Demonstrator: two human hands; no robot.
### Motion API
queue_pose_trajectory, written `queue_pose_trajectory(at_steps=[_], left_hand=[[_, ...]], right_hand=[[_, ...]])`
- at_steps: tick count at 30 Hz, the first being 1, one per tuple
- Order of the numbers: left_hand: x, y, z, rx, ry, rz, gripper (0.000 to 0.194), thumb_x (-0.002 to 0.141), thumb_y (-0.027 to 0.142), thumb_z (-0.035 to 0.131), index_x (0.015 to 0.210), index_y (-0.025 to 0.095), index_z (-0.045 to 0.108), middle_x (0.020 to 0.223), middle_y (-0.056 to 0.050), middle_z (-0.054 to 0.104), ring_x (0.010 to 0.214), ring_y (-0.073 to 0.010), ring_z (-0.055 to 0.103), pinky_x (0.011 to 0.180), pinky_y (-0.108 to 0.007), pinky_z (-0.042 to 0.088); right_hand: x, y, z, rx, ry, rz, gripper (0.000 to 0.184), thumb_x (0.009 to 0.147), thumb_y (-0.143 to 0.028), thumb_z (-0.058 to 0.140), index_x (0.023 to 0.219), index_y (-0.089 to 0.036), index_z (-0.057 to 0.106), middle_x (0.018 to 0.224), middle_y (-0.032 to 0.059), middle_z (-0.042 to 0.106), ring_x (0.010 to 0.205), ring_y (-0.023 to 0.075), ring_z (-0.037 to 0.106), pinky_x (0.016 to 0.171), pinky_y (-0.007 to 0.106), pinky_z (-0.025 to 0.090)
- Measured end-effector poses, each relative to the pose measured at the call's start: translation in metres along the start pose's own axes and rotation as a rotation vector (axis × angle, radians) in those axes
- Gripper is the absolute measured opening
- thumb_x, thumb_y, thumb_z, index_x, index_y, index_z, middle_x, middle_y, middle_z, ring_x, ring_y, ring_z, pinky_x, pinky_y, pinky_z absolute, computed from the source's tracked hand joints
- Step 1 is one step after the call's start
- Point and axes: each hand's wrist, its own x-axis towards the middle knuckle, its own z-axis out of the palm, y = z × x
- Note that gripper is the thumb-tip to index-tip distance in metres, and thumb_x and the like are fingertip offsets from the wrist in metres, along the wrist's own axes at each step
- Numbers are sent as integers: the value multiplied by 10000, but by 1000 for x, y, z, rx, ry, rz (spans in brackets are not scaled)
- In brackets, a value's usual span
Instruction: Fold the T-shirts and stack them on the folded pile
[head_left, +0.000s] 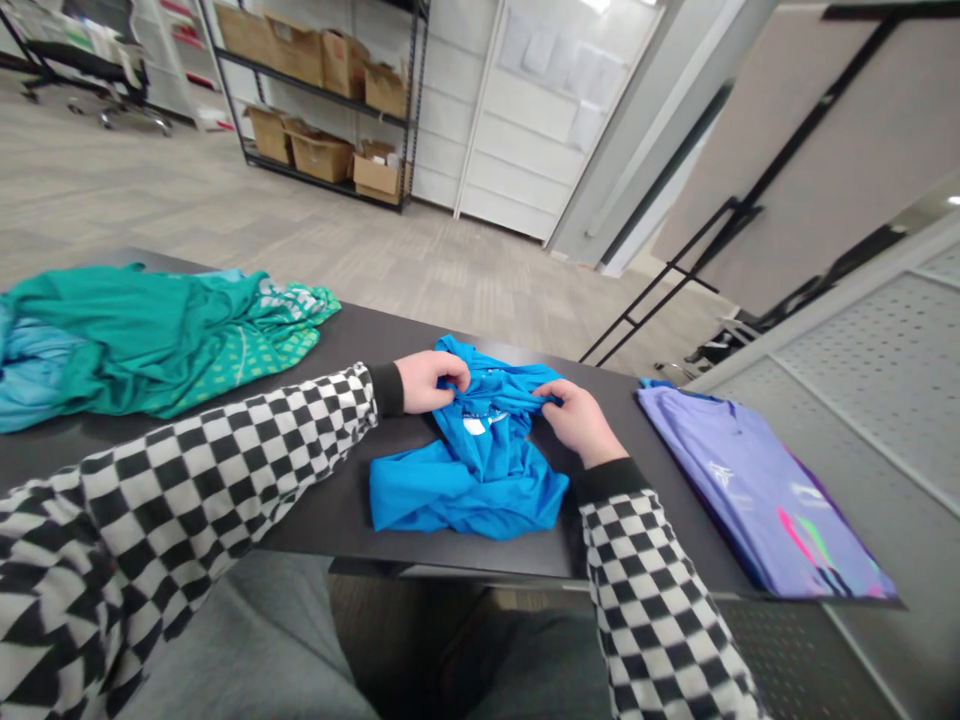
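A crumpled bright blue shirt (480, 460) lies on the dark table (345, 340) in front of me. My left hand (429, 382) is closed on a bunch of its fabric at the upper left. My right hand (579, 420) pinches the cloth at the upper right, fingers curled into the folds. Both arms wear black-and-white checkered sleeves.
A heap of green and teal garments (150, 335) lies at the table's left end. A flat stack of folded purple shirts (757, 490) sits at the right end. Beyond the table are carpet floor, a metal shelf with cardboard boxes (322, 90) and a grey partition (885, 380).
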Motion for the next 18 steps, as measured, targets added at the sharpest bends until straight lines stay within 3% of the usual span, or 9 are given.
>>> queue_pose_trajectory(at_steps=[2, 5, 8, 10, 12, 15, 18], left_hand=[[-5, -10, -26, -34, 29, -66, 86, 652, 248, 726, 720, 258, 778, 807, -49, 742, 840, -266, 683, 963, -422, 579], [-15, -29, -68, 71, 137, -176, 68, 616, 224, 758, 581, 250, 706, 777, -72, 724, 822, -284, 698, 991, -473, 596], [-23, -44, -100, 225, 281, -277, 197, 627, 230, 802, 555, 249, 619, 785, -93, 698, 1015, -350, 703, 1179, -546, 526], [-24, -43, -109, 289, 361, -310, 191, 683, 259, 809, 636, 233, 625, 869, -106, 718, 1220, -381, 653, 1313, -566, 403], [-22, -31, -103, 317, 394, -295, 115, 757, 272, 777, 771, 203, 686, 1030, -118, 750, 1339, -369, 600, 1372, -546, 321], [-18, -2, -66, 249, 281, -146, 176, 832, 301, 752, 974, 205, 790, 1182, -125, 772, 1313, -354, 649, 1341, -518, 386], [-22, 21, -17, 154, 47, -54, 316, 859, 419, 818, 1130, 260, 847, 1361, -143, 780, 1408, -398, 648, 1327, -540, 397]], right_hand=[[2, 16, -19, -72, 53, 11, 246, 651, -181, 604, 781, -275, 791, 988, 46, 811, 1058, 312, 735, 1150, 541, 539], [3, 43, -47, -154, 153, 81, 196, 638, -205, 579, 726, -250, 749, 1173, 97, 807, 1172, 332, 727, 1175, 538, 525], [1, 61, -64, -219, 203, 242, 227, 643, -204, 598, 757, -220, 794, 1323, 150, 776, 1288, 376, 703, 1245, 569, 476], [0, 60, -66, -239, 241, 276, 287, 671, -201, 605, 849, -198, 830, 1355, 175, 764, 1355, 396, 674, 1292, 594, 427], [-4, 47, -60, -239, 307, 197, 349, 742, -216, 617, 1004, -188, 846, 1385, 180, 756, 1406, 392, 644, 1317, 599, 396], [-18, 12, -36, -144, 314, -28, 363, 900, -281, 649, 1212, -238, 829, 1375, 138, 773, 1393, 358, 655, 1314, 572, 419], [-37, -19, -8, 0, 31, -151, 332, 994, -370, 722, 1304, -320, 826, 1489, 85, 744, 1461, 337, 633, 1344, 546, 394]])
